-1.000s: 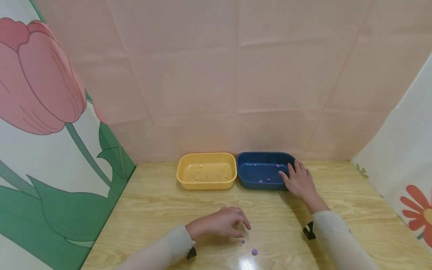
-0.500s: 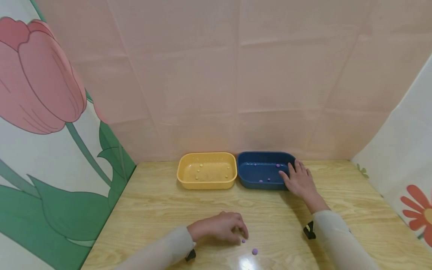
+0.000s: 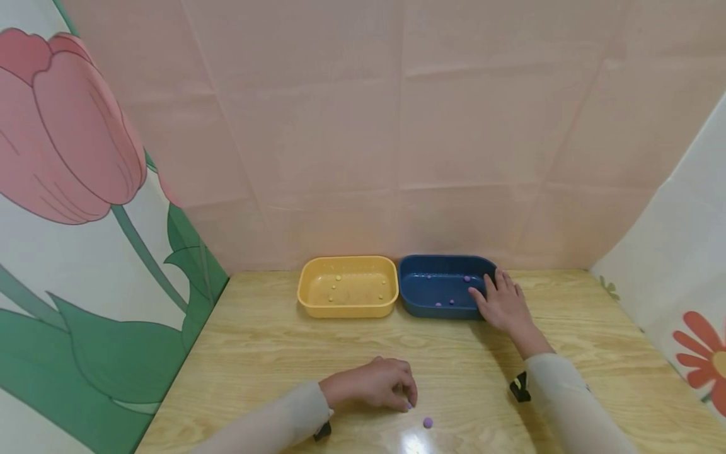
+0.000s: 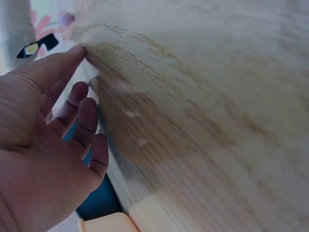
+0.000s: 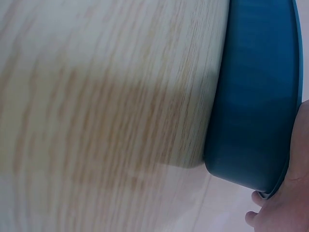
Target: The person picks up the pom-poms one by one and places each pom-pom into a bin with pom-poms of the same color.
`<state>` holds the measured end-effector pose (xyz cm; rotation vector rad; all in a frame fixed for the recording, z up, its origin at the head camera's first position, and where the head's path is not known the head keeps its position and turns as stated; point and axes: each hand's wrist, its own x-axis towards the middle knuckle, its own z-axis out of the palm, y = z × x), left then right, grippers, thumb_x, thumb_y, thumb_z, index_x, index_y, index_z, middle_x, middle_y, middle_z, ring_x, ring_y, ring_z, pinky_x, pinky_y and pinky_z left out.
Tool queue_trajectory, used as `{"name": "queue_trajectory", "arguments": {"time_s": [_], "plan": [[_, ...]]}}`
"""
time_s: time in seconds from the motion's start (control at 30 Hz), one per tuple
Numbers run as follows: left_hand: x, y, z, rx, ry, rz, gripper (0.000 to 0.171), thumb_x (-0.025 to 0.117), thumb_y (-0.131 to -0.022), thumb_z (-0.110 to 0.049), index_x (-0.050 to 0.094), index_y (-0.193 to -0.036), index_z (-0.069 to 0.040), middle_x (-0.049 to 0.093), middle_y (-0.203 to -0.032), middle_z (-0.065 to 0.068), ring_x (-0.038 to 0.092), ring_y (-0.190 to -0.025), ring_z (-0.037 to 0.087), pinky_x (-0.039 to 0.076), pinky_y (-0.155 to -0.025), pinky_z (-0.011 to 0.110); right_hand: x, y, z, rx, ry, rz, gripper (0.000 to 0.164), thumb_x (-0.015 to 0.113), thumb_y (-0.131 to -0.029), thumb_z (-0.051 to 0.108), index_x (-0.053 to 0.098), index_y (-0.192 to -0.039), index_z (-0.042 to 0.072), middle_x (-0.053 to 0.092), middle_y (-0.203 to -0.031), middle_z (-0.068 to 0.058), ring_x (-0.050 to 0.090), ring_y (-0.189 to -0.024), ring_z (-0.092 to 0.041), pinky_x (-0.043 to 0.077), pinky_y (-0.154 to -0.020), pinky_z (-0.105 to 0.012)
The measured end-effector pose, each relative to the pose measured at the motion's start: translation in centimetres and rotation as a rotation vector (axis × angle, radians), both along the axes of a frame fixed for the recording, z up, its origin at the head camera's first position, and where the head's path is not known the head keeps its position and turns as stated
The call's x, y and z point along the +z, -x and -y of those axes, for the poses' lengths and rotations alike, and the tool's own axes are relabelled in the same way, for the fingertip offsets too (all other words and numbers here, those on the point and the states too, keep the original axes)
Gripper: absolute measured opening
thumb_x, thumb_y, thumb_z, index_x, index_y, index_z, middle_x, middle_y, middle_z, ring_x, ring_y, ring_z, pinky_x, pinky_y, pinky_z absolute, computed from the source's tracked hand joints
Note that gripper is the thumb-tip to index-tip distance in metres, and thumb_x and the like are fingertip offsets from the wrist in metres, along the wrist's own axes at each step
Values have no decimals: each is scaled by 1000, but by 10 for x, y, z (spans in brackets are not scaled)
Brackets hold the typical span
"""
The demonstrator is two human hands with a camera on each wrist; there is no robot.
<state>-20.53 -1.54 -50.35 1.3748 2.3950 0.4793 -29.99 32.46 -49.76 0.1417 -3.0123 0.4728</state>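
Note:
My left hand (image 3: 379, 383) is low over the table, thumb and index fingertips pinching a small purple ball (image 3: 409, 407). In the left wrist view these two fingertips meet close to the wood, while the other fingers curve loosely. A larger purple ball (image 3: 428, 422) lies just right of that hand. My right hand (image 3: 503, 306) rests spread across the right end of the blue tray (image 3: 439, 312), its thumb and index finger reaching over the inside. The right wrist view has two fingertips (image 5: 257, 198) showing outside the tray's corner.
Several purple balls (image 3: 467, 279) lie in the blue tray. Against its left side stands a yellow tray (image 3: 347, 311) with several small yellow balls (image 3: 338, 278). A pink cloth backdrop (image 3: 317, 157) rises behind both on the wooden table (image 3: 266, 353).
My left hand has come down and slightly back onto the small purple ball, its thumb and index finger closing around it. My right hand and both trays stay in place.

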Motion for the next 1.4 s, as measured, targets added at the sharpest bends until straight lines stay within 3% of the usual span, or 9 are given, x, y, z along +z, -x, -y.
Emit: {"name": "queue_trajectory", "arguments": {"time_s": [0.3, 0.43, 0.5, 0.67, 0.93, 1.2, 1.4], "plan": [[5, 2, -2, 32, -22, -7, 12, 74, -89, -21, 70, -90, -32, 58, -89, -24, 50, -84, -7, 35, -89, 23, 1, 0, 1, -3, -8, 1, 82, 26, -107, 57, 26, -154, -11, 8, -160, -39, 8, -148, -56, 8, -116, -71], [5, 7, -3, 67, -50, 5, 13, 73, -89, -18, 69, -89, -31, 62, -86, -23, 52, -77, -8, 40, -87, 19, 1, 0, 1, -3, -11, 2, 83, 26, -107, 57, 26, -154, -11, 8, -160, -40, 8, -148, -57, 9, -115, -71], [6, 11, -4, 82, -65, 24, 13, 73, -89, -16, 69, -89, -29, 63, -85, -21, 53, -74, -7, 42, -79, 15, 1, 0, 0, -1, -10, 1, 83, 26, -107, 57, 27, -154, -11, 9, -160, -40, 8, -147, -57, 9, -115, -71], [12, 22, -7, 109, -99, 72, 11, 73, -92, -15, 70, -92, -26, 61, -85, -19, 53, -76, -5, 46, -70, 14, 1, -1, 1, -1, -11, 0, 83, 26, -108, 57, 27, -154, -12, 9, -160, -40, 8, -147, -57, 9, -115, -71], [21, 44, -16, 117, -139, -4, 5, 70, -95, -14, 72, -96, -19, 62, -86, -17, 53, -76, -4, 44, -70, 12, -1, -1, 1, -7, -19, -6, 82, 26, -108, 56, 28, -153, -12, 9, -160, -40, 8, -147, -56, 9, -116, -71], [35, 66, -26, 177, -186, 47, 6, 68, -98, -14, 72, -101, -13, 64, -89, -14, 55, -81, 0, 47, -72, 14, -3, 0, 0, -12, -16, -8, 83, 25, -108, 57, 27, -153, -12, 9, -160, -40, 8, -147, -57, 9, -115, -71], [48, 84, -35, 229, -215, 17, 6, 68, -97, -14, 73, -100, -13, 65, -88, -12, 56, -82, 2, 47, -75, 15, -2, 0, 1, -17, -14, -17, 83, 25, -108, 57, 27, -153, -12, 10, -160, -40, 8, -147, -56, 9, -115, -71]]}}
